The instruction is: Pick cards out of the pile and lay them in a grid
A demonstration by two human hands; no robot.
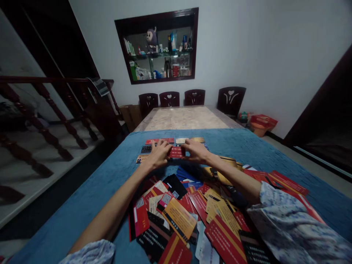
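Between my two hands is a red card (176, 151) with pale lettering, its short ends pinched by my fingers. My left hand (158, 153) closes on the left end, my right hand (195, 151) on the right end. Just beyond lie cards in rows: a long red card (166, 140), a dark card (146, 149), a cream card (181, 140) and a gold card (198, 139). A tan card (141, 158) shows left of my left hand. Nearer me spreads a loose, overlapping pile of red, gold, black and blue cards (180, 216).
A blue cloth (110, 172) covers the near part of the table; the marble-patterned top (187, 116) shows beyond. Dark chairs (231, 99) stand at the far end. A wooden railing (49, 99) runs at left, and an orange bin (260, 126) sits at right.
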